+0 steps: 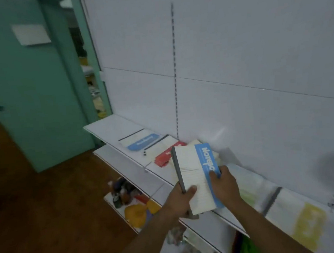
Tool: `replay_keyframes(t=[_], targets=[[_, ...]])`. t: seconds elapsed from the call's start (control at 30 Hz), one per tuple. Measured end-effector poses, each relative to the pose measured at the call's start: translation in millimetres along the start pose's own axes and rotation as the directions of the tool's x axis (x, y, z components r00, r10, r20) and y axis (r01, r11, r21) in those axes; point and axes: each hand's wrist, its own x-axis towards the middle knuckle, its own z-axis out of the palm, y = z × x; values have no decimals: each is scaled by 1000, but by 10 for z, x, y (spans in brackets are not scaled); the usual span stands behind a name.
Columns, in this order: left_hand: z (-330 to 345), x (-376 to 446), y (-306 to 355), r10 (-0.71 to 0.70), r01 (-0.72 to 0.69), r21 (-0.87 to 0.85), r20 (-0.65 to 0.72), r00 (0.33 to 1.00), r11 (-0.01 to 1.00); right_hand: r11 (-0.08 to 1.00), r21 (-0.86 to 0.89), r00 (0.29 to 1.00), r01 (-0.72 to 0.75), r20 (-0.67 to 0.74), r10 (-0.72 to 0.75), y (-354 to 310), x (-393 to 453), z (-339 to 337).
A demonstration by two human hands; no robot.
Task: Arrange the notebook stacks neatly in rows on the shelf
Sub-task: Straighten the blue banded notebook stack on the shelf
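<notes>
Both hands grip blue-banded notebook stack (196, 176) above shelf (109, 127): left hand (181, 202) w/ spine, right hand (225, 188) opp. edge.

White notebook (194, 176) with blue band, white shelf (109, 127), teal door (27, 88)

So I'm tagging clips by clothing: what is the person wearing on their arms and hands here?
Nothing that shows. Both forearms are bare up to the bottom edge of the picture, with no sleeve or cuff in view. The left hand and right hand wear no gloves, and no watch, bracelet or ring can be made out on wrists or fingers, though the picture is slightly blurred.
</notes>
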Motion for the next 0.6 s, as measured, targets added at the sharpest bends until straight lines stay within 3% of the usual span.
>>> replay_keyframes(t=[0.13,0.27,0.33,0.6], targets=[[-1115,-102,-21,-113,99,-149,-90,989,984,997,31,987,64,147,-68,-647,-4,1061],[-2071,-69,-119,30,-59,-72,-357,934,996,987,71,937,142,312,-158,-1245,-59,1969],[-2445,-53,-157,12,-49,-73,-439,898,996,978,86,914,191,349,-209,-1477,-47,2337],[-3675,392,-159,-94,5,-160,-555,826,987,955,118,828,272,476,-295,-2208,362,3755]])
